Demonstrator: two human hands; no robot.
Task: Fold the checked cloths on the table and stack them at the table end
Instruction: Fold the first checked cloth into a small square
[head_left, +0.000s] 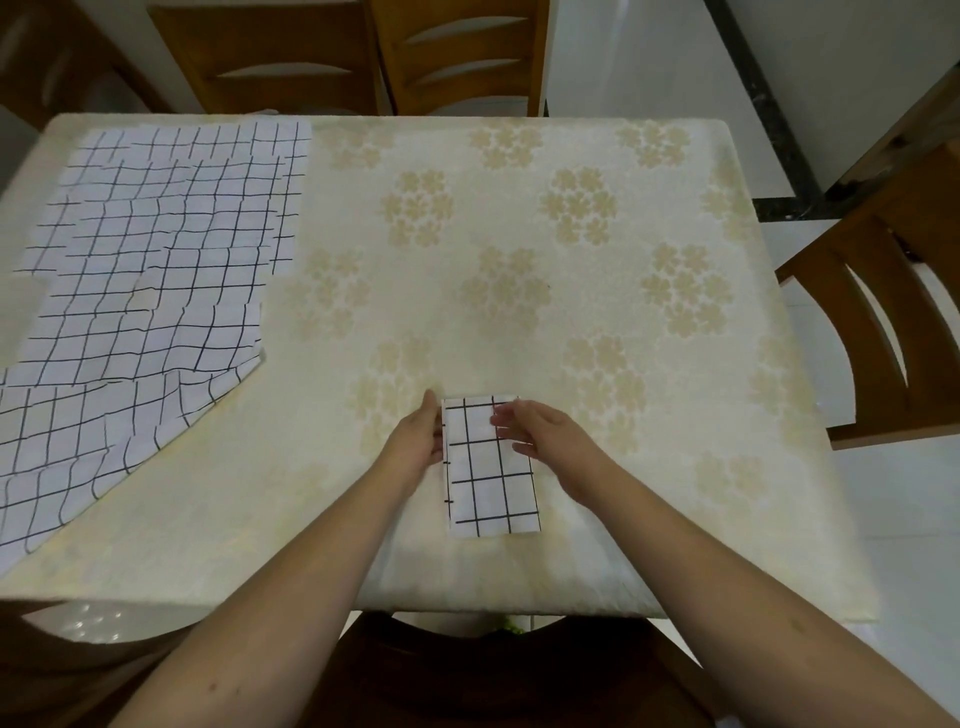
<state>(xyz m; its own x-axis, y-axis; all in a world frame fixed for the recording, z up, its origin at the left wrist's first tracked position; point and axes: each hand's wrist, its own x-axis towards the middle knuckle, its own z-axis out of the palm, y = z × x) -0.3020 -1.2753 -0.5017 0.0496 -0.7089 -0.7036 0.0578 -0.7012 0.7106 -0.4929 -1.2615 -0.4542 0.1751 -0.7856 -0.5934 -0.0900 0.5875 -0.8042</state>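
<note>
At the far left, several unfolded checked cloths (150, 270) lie spread and overlapping on the worktop (519, 312), thin white fabric ruled with dark grid lines, their near edges rippled and one lower corner curling where it trails toward the worktop's left edge. They look light and limp, the sort that will sag and slide if lifted from the middle, so a judgement would be to take each by two adjacent corners and keep it taut. The worktop itself wears a cream covering with a pale flower pattern, slightly glossy, which may let the fabric slip. Moving right, near the front edge, the left hand (415, 441) rests against the left long side of a folded checked cloth (491, 467), fingers straight and together, touching the layered edge rather than gripping it. The folded piece is a neat narrow rectangle, several layers thick, flat on the worktop with its stacked edges showing on the left. The right hand (530, 428) lies over its upper right corner, fingers relaxed and lightly spread, pressing down without pinching. Folded this small, the cloth should hold shape well enough to be carried flat between both palms. Wooden chairs (883, 322) with curved slatted backs stand at the far side and at the right, on a pale tiled floor (893, 493).
</note>
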